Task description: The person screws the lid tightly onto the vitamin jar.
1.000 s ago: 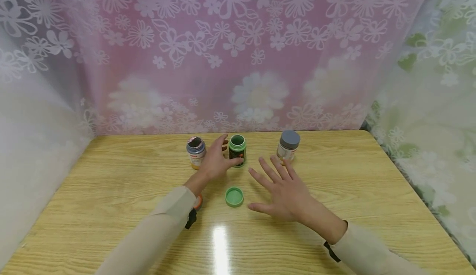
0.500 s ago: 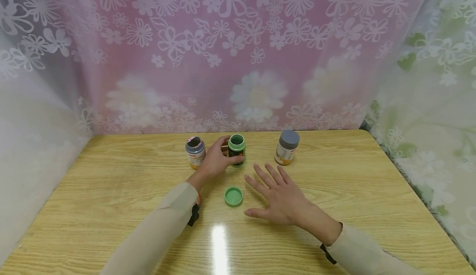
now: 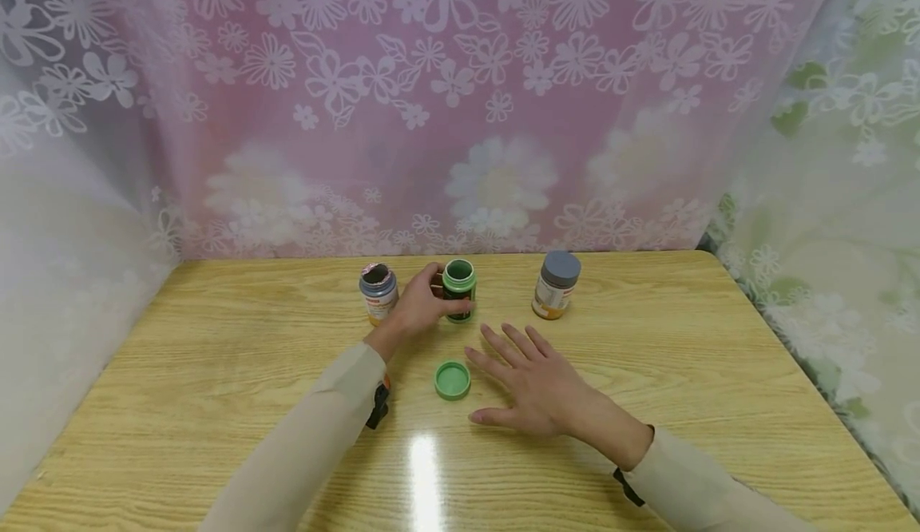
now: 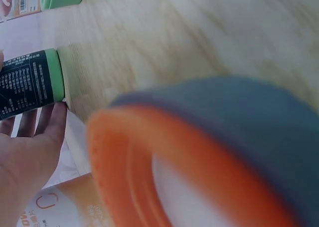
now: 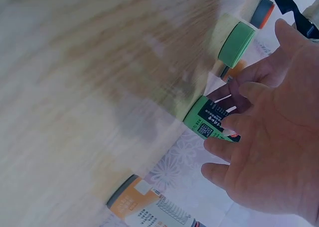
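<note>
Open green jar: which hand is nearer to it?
Left. The left hand curves around the open green jar; the right hand is apart from it, nearer the person and to the right.

Three round jars: a green-and-black jar (image 3: 458,278) within the left fingers (image 3: 456,307), a grey-necked white-and-orange jar (image 3: 379,293) left of them, a grey-capped white-and-orange jar (image 3: 557,285) beyond the right fingers (image 3: 499,342). Two loose round lids: a green lid (image 3: 452,381) beside the right fingers, an orange-lined grey lid (image 4: 219,159) wristward of the left.

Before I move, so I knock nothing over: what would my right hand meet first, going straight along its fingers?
The right hand would probably meet the open green jar or the left hand holding it, though depth is unclear.
</note>
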### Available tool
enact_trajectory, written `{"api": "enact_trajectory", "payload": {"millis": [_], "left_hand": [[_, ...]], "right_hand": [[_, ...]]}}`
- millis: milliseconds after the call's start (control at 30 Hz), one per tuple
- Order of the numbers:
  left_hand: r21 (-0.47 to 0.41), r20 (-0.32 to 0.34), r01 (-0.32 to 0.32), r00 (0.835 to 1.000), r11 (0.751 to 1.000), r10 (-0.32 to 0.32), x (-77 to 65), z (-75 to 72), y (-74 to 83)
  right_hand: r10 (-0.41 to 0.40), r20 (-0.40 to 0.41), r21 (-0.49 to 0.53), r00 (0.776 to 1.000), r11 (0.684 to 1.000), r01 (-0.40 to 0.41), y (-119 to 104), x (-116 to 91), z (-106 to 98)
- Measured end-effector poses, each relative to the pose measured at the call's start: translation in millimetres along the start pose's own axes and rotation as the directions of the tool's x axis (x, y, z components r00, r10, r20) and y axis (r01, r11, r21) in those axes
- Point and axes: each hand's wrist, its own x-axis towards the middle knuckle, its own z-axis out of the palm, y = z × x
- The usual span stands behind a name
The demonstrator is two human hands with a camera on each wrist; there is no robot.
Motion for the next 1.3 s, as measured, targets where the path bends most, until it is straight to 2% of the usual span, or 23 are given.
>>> {"api": "enact_trajectory", "payload": {"millis": [200,433,667,900,1300], "left_hand": [[0.003,0.018,-0.009,1.000,1.000,0.009,2.5,-2.9,-3.5],[0.016,0.064,-0.020,0.998,1.000,0.019,4.4,-5.5,-3.5],[0.087,0.075,0.009,0.997,0.996,-0.015,4.1,-8.1,1.4],[0.079,0.089,-0.001,0.996,0.997,-0.006,4.4,-8.8,1.6],[0.084,0.103,-0.006,0.995,0.996,-0.002,4.7,-8.2,0.1]], "right_hand": [[-0.038,0.001,-0.019,0.999,0.999,0.038,0.4,6.5,-4.1],[-0.088,0.029,0.039,0.996,0.995,0.086,-4.1,14.6,-9.4],[-0.177,0.056,0.098,0.983,0.980,0.171,-9.8,25.9,-10.8],[-0.249,0.049,0.094,0.967,0.965,0.243,-18.6,37.0,-10.2],[-0.265,0.053,0.065,0.963,0.963,0.262,-22.6,45.4,-3.7]]}}
